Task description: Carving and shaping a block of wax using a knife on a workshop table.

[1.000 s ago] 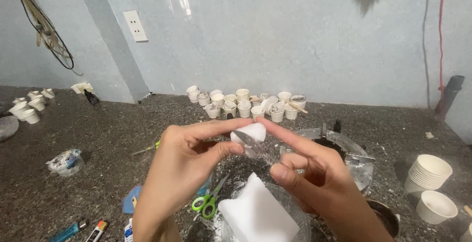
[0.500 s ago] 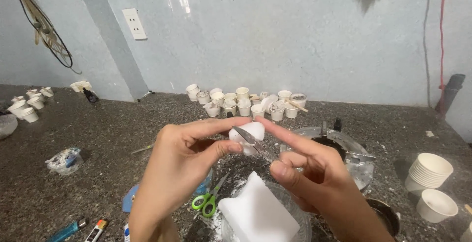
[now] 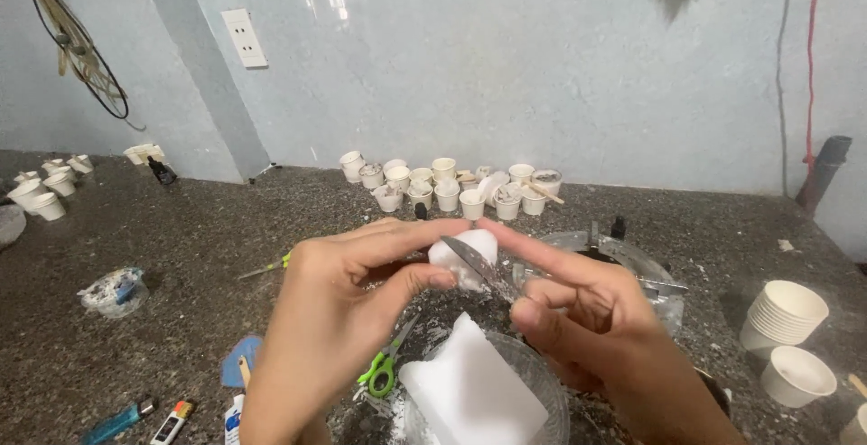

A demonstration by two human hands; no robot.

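My left hand [image 3: 339, 305] pinches a small white foam piece [image 3: 462, 255] between thumb and fingers, held up at mid-frame. My right hand [image 3: 587, 318] grips a thin metal blade [image 3: 483, 269], index finger laid along its back, the blade resting against the foam piece. Just below the hands a large white foam block [image 3: 470, 391] stands in a clear round bowl [image 3: 542, 382]. Green-handled scissors [image 3: 384, 368] lie on the dark speckled counter [image 3: 181, 255] beside the bowl.
Several small white cups [image 3: 442, 187] cluster at the back by the wall, more at far left [image 3: 41, 192]. A stack of white cups [image 3: 784, 314] and one single cup [image 3: 795, 374] stand at right. Two lighters [image 3: 144, 418] lie at lower left, with a crumpled wrapper [image 3: 113, 290].
Both hands with the foam piece and blade have sunk slightly in view and drawn closer together; the blade now lies further across the foam piece.
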